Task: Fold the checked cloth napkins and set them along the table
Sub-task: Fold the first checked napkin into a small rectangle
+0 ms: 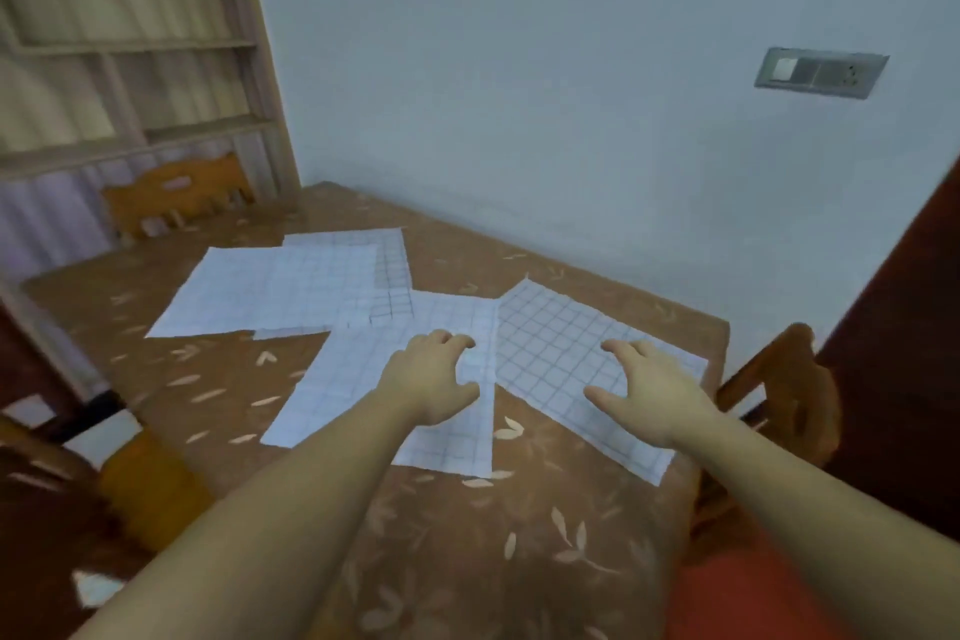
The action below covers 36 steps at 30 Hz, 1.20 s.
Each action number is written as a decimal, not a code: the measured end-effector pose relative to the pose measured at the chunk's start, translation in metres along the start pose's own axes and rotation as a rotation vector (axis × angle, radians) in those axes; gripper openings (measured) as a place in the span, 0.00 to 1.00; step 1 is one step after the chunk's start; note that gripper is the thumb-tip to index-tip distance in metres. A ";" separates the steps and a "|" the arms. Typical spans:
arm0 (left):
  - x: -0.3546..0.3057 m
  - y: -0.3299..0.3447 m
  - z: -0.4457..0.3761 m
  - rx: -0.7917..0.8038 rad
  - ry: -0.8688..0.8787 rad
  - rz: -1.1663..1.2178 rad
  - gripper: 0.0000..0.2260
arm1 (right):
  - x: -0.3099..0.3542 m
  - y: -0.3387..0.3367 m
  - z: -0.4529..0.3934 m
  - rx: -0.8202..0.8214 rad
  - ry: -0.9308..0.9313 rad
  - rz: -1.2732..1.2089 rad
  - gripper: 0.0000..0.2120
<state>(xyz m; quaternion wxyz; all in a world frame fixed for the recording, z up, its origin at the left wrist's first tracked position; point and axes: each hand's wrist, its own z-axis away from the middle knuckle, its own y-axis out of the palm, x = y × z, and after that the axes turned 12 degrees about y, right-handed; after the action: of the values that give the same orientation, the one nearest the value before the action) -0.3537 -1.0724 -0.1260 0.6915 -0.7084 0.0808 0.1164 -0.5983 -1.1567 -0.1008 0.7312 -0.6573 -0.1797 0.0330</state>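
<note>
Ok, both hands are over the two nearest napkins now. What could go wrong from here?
The left hand sits near the edge where the middle napkin meets the right napkin, so it may drag both. The middle napkin also overlaps the far napkins, so pulling it might shift them.

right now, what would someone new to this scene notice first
Two bare hands reach over white checked napkins spread flat on the brown leaf-patterned tablecloth: the left hand over the middle napkin, the right hand over the right napkin. More napkins lie overlapping further back to the left, and none looks folded yet.
</note>
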 end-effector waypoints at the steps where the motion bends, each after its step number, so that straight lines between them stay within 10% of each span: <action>1: 0.005 0.002 0.000 0.006 -0.071 0.015 0.27 | 0.002 0.004 -0.017 0.036 -0.049 -0.001 0.34; 16: 0.091 0.116 -0.018 0.174 -0.311 0.033 0.26 | 0.063 0.160 -0.123 0.351 -0.268 0.083 0.35; 27: 0.170 0.201 -0.017 0.305 -0.284 -0.016 0.45 | 0.092 0.281 -0.108 0.244 -0.379 0.117 0.50; 36: 0.168 0.219 -0.009 -0.061 -0.256 0.077 0.28 | 0.085 0.305 -0.117 -0.089 -0.524 -0.189 0.08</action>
<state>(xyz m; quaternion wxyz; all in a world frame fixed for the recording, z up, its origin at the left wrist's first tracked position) -0.2524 -1.0804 -0.3828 0.6695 -0.7047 0.0154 0.2345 -0.4253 -1.2029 -0.3871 0.6302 -0.6381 -0.4242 0.1255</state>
